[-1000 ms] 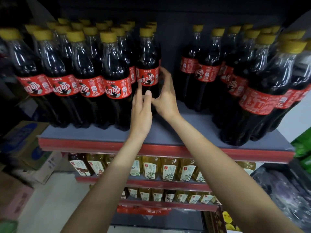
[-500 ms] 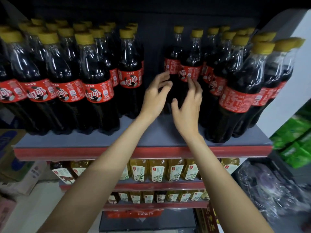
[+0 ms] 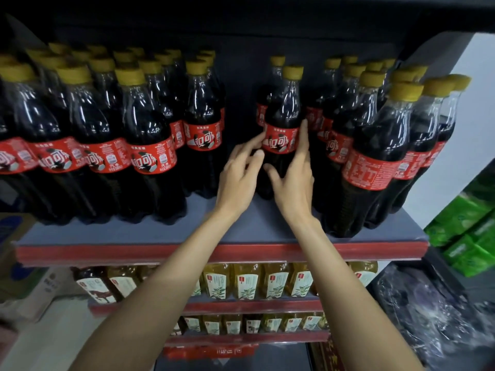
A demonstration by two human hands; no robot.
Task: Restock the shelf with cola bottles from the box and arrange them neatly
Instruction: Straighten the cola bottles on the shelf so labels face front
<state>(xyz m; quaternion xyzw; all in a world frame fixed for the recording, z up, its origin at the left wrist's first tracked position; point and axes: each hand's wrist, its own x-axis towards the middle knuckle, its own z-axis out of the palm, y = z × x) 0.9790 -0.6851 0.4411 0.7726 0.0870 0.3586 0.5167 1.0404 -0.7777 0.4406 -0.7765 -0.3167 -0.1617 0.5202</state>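
While both your hands reached up to the shelf (image 3: 187,231), one cola bottle (image 3: 281,124) stood upright between them in the gap between the two bottle groups. Your left hand (image 3: 238,178) touched its red label's left edge with spread fingers; your right hand (image 3: 294,180) lay along its right side, index finger straight, and looked nearer. Neither hand clamped it. The label's characters faced you, too stylised to read surely.

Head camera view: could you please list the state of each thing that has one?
left hand: fingers loosely spread, touching the middle cola bottle's label
right hand: fingers straight, against the same bottle
middle cola bottle: upright, capped, on the shelf
shelf: bare at its front centre
other cola bottles: upright, capped
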